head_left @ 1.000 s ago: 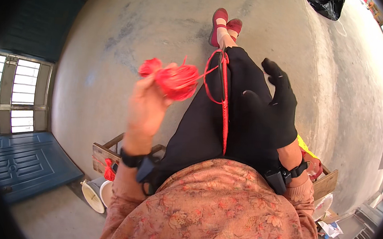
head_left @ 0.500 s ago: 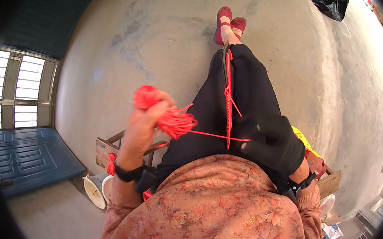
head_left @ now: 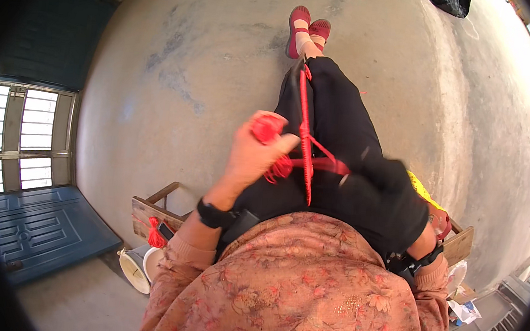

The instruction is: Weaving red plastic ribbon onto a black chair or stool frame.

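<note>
A bundle of red cord (head_left: 266, 129) is gripped in my left hand (head_left: 248, 157), its loops spilling out below the fingers. Between my legs runs a long, narrow strip wrapped in red cord (head_left: 306, 125), with a dark, slim bar (head_left: 294, 84) beside its far part. My right hand (head_left: 371, 196), in a black glove and smeared by motion, is just right of the strip. A blurred red stretch of cord spans from the bundle across the strip to its fingers, which seem closed on it. A short loose cord end also sticks out from the strip's middle.
I sit on a wooden bench (head_left: 458, 246). Left of it are a red cord tassel (head_left: 157, 233) and white buckets (head_left: 134, 272). A yellow item (head_left: 421, 187) lies at my right. A black plastic bag (head_left: 450, 3) is on the floor far right; a blue door (head_left: 54, 230) is at left.
My left hand has moved right with the cord bundle, close to the wrapped strip. My gloved right hand has shifted slightly, and the cord between the hands now crosses higher on the strip.
</note>
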Demonstrator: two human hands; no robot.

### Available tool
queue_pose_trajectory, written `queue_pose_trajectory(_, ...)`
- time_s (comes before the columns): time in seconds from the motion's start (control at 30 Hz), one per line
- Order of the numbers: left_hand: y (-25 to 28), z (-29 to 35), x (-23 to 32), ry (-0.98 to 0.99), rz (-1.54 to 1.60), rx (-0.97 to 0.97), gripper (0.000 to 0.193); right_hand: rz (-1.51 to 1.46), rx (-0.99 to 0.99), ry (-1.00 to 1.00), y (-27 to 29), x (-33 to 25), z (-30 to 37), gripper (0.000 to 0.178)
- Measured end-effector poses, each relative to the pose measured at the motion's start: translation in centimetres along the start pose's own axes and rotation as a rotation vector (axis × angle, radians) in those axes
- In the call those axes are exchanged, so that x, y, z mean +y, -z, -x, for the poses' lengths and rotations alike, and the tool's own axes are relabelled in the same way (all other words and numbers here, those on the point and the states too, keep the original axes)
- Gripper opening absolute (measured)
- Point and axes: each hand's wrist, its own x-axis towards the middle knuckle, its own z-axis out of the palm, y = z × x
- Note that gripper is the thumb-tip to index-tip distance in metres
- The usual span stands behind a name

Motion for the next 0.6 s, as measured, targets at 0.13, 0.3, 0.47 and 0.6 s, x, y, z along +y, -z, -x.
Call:
queue_pose_trajectory(0.13,5.0,0.5,1.2,-0.171,0.476,0.048,0.031,-0.139,-0.018,0.035,2.9,0.7,-2.5,0.017)
queue_pose_trajectory(0.3,4.8,-0.2,1.0,-0.743,-0.511,0.385,0.034,0.451,0.060,0.154,0.6,5.7,-8.4,0.029)
queue_pose_trajectory(0.47,0.5,-2.7,-0.3,-0.788,-0.778,0.322,0.029,0.314,0.011,0.157,-2.6,8.6,-11.1,0.026)
queue_pose_trajectory(0.6,-1.1,-3.3,-1.1,-0.577,-0.446,0.222,0.029,0.455,0.012,0.158,-1.8,8.4,-11.4,0.026)
